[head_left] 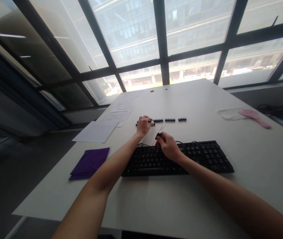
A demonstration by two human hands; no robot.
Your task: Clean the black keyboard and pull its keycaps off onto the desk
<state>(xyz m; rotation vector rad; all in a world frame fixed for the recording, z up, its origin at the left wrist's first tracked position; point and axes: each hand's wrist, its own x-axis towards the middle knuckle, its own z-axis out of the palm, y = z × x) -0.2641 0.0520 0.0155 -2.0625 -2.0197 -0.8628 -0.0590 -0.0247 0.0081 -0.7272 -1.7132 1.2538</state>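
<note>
My left hand (144, 125) reaches past the keyboard to a row of small black keycaps (158, 120). Its thumb and fingers are pinched around a keycap at the row's left part, which the fingers mostly cover. In my right hand (168, 145) is a keycap puller with a black handle (158, 135), its thin wire ends pointing up and away. That hand is closed and hovers over the top edge of the black keyboard (151, 162). Two shorter groups of keycaps (169, 119) lie farther right in the same line.
A folded purple cloth (89, 162) lies left of the keyboard on the white table (141, 199). Printed sheets (96, 131) run along the left edge. At the right are a pink hairbrush (253, 117) and a pale cloth (228, 114). Large windows stand behind.
</note>
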